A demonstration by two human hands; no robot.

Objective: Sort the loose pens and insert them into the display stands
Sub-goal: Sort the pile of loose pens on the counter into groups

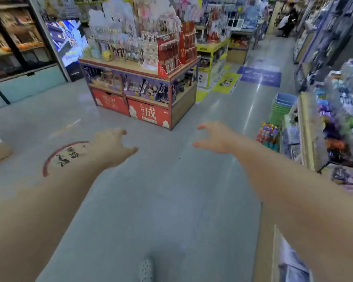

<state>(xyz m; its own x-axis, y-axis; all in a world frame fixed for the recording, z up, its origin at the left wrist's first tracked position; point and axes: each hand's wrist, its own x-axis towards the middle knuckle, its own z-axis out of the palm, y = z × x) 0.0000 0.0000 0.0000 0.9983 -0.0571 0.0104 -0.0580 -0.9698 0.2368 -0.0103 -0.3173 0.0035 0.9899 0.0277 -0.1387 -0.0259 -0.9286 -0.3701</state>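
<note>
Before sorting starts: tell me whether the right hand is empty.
Empty. The right hand is open, fingers spread, nothing between them.

- floor (151, 200): pale grey, with a red ring (49, 157) around black characters
- display stands (169, 55): red
- baskets (281, 106): blue over green
- shoe (145, 270): white, dark dots

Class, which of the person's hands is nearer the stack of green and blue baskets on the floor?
Right. The right hand hovers left of and below the baskets; the left hand is much farther left.
</note>
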